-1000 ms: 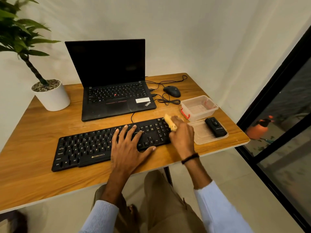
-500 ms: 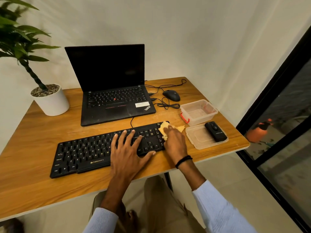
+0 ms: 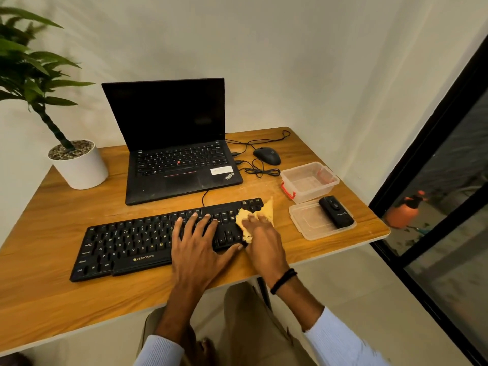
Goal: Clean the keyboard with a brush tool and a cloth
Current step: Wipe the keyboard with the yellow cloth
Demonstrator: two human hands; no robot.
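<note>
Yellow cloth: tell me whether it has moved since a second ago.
Yes. The yellow cloth, under the right hand, has slid from the far right corner of the keyboard toward its near edge.

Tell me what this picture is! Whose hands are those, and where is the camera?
There is no robot here: these are a person's two hands. The camera sits on the person's head and looks down, so you see what they see. There is only this one view.

On the wooden table lies a black keyboard. The left hand rests flat on its keys. The right hand presses a yellow cloth onto the keyboard's right end, to wipe it clean.

Behind the keyboard are an open laptop, a mouse and a potted plant. On the right are a clear plastic box and a flat clear lid, with a small black gadget lying on the lid. I can't tell what the gadget is.
</note>
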